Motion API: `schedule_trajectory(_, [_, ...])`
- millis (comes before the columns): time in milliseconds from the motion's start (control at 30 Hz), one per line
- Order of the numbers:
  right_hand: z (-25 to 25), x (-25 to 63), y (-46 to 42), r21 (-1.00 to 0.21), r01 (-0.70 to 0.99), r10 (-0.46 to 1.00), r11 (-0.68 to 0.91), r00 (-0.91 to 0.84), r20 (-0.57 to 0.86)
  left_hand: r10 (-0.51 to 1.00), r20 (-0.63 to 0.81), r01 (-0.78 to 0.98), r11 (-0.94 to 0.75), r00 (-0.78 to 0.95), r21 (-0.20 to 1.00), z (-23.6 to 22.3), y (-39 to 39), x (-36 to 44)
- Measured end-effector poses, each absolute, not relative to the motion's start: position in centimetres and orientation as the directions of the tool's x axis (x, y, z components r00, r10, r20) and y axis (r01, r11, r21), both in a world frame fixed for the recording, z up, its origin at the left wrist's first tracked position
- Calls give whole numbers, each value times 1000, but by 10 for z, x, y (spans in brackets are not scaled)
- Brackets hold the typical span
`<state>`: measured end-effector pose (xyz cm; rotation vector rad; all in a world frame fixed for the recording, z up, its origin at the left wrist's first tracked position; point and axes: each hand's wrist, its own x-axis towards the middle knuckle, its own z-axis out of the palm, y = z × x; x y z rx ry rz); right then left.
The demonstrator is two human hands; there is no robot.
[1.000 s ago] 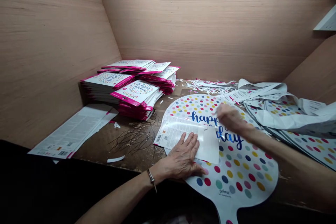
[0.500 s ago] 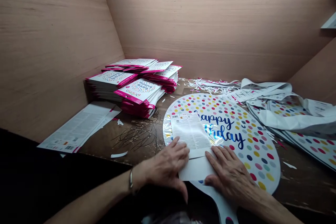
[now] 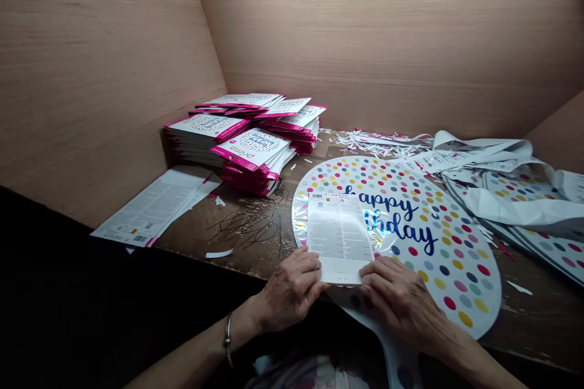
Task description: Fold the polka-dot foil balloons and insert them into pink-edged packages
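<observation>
A white printed card [image 3: 340, 234] with a barcode and dense small text lies over the left part of a flat foil balloon [image 3: 449, 255]. The balloon carries coloured dots and blue "happy birthday" lettering, partly covered by the card. At the card's lower left corner, my left hand [image 3: 292, 285] is closed with its fingertips on the edge. My right hand [image 3: 401, 298] pinches the lower right corner the same way, above the balloon's tail. Both thumbs sit at or under the near edge, partly hidden.
Stacks of pink-edged folded card packs [image 3: 253, 149] stand by the left wall. Printed flat cards [image 3: 157, 203] lie at the table's left edge. Behind and right are paper scraps [image 3: 365, 143], white strips [image 3: 483, 152] and more dotted balloons [image 3: 547, 243]. Wooden panels [image 3: 365, 42] enclose the table.
The blank white flap below the card's text no longer shows, and the near edge is now straight. My hands went from lying spread on the card to closing on its lower corners.
</observation>
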<state>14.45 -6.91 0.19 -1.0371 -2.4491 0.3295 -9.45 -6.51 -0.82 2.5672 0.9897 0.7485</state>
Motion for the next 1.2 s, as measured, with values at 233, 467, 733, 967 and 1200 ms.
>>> schedule_trajectory(233, [-3, 146, -71, -405, 549, 679, 731, -640, 360, 689, 395, 488, -717, 608, 498, -11, -67, -95])
schedule_trajectory(467, [-11, 146, -81, -413, 598, 727, 687, -571, 382, 704, 525, 525, -709, 479, 471, -22, -82, -86])
schedule_trajectory(733, [-21, 128, -57, -240, 892, 892, 384, -291, 345, 880, 349, 871, -420, 322, 256, -17, -60, -66])
schedule_trajectory(967, [-13, 126, -79, -280, 708, 750, 648, -531, 393, 664, 367, 698, -714, 651, 53, -32, -86, -88])
schedule_trajectory(1200, [-6, 132, -91, 42, 521, 395, 852, -695, 601, 497, 591, 615, -788, 635, 2, -5, -98, -88])
